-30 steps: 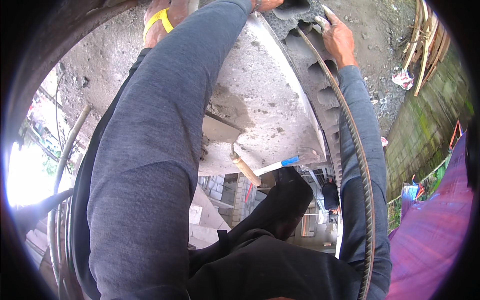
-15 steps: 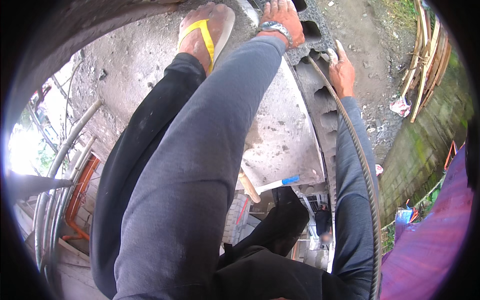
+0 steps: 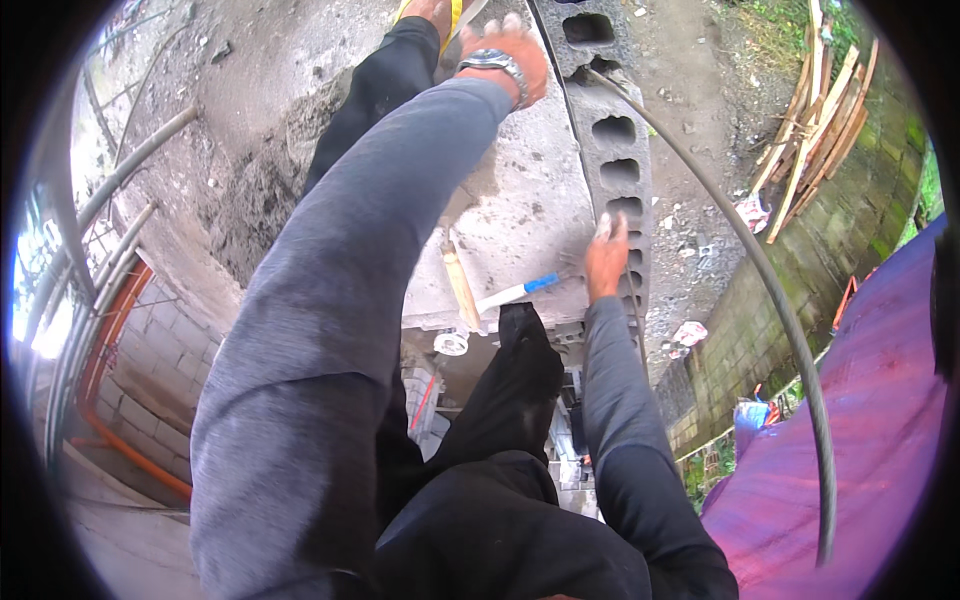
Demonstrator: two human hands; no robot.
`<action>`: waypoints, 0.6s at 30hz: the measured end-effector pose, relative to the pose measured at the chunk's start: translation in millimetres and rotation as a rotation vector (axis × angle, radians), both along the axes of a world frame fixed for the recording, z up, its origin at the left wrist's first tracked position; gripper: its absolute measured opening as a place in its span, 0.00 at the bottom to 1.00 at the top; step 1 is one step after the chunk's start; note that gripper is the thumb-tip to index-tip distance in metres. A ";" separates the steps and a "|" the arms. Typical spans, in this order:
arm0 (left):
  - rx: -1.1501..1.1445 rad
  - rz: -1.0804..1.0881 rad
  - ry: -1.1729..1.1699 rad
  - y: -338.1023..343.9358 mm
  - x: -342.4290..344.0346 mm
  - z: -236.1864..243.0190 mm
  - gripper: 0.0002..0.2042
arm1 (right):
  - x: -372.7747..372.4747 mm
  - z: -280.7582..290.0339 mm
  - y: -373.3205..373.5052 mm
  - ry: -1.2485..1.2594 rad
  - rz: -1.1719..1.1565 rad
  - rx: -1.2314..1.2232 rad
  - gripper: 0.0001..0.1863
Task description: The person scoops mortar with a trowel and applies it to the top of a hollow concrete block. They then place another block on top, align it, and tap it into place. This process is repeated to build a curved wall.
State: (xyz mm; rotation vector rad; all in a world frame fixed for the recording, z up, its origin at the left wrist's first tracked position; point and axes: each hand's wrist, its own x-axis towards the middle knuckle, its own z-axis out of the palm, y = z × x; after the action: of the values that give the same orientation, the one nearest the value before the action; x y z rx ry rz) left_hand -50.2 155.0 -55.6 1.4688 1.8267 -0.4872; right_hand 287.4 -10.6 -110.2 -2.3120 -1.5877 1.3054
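A row of grey hollow concrete blocks (image 3: 618, 150) runs along the right edge of a flat concrete slab (image 3: 545, 190). My left hand (image 3: 508, 58), a metal watch on its wrist, is at the slab beside the blocks' far end. Its fingers are spread, with nothing seen in them. Farther back toward me, my right hand (image 3: 606, 262) is at the blocks' near end, fingers stretched forward on or just above their edge. A ribbed steel bar (image 3: 745, 240) rises from a block cavity and curves past my right arm. On the slab lie a wooden handle (image 3: 460, 280) and a white-and-blue handle (image 3: 518, 292).
My foot in a yellow-strapped sandal (image 3: 440, 12) stands on the slab. Mortar (image 3: 270, 200) is heaped at left, beyond bent pipes (image 3: 140, 165). Below at right are a stack of wooden strips (image 3: 825, 130) and a mossy block wall (image 3: 790, 290). Purple sheeting (image 3: 850, 440) fills the lower right.
My left hand has come off the block onto or over the slab. My right hand has drawn back toward me along the blocks. The whole view has shifted.
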 end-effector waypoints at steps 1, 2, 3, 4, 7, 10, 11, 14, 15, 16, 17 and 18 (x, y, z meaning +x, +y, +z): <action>-0.076 -0.044 0.002 -12.5 -3.0 19.0 0.25 | 2.5 26.0 -13.7 -0.024 0.022 -0.077 0.28; -0.143 -0.099 -0.013 -19.6 2.4 35.9 0.22 | 17.2 40.4 -30.0 0.008 0.003 -0.108 0.27; -0.197 -0.133 -0.081 -20.1 13.0 53.3 0.20 | 40.3 42.6 -51.5 0.038 -0.026 -0.127 0.26; -0.263 -0.164 -0.133 -25.4 19.6 73.2 0.19 | 53.5 50.6 -67.9 0.084 -0.051 -0.156 0.24; -0.289 -0.252 -0.305 -50.7 46.9 133.0 0.16 | 70.9 99.2 -92.6 0.047 -0.019 -0.271 0.21; -0.234 -0.329 -0.424 -72.7 97.7 179.7 0.14 | 81.8 142.4 -100.4 0.030 -0.056 -0.278 0.21; -0.166 -0.424 -0.458 -80.3 128.9 193.7 0.12 | 93.0 148.6 -105.2 0.026 -0.083 -0.269 0.21; -0.091 -0.539 -0.746 -76.0 201.4 308.1 0.13 | 145.2 135.4 -140.6 0.036 0.195 0.092 0.21; -0.061 -0.521 -0.739 -93.2 206.3 345.8 0.13 | 120.0 131.1 -153.0 0.136 0.223 0.081 0.21; -0.019 -0.528 -0.780 -103.9 216.9 365.6 0.13 | 107.3 140.6 -149.4 0.151 0.075 -0.076 0.21; 0.013 -0.534 -0.801 -110.7 228.6 375.6 0.13 | 96.5 158.9 -144.5 0.155 -0.091 -0.241 0.20; 0.040 -0.529 -0.781 -112.1 231.9 375.7 0.14 | 83.6 174.4 -139.3 0.133 -0.095 -0.210 0.20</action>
State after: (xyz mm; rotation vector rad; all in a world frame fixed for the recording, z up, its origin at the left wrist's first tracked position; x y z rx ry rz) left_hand 181.8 42.9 320.2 1.8309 0.8428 -0.0788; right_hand 371.0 -150.0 64.2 -2.3237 -1.3424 1.6351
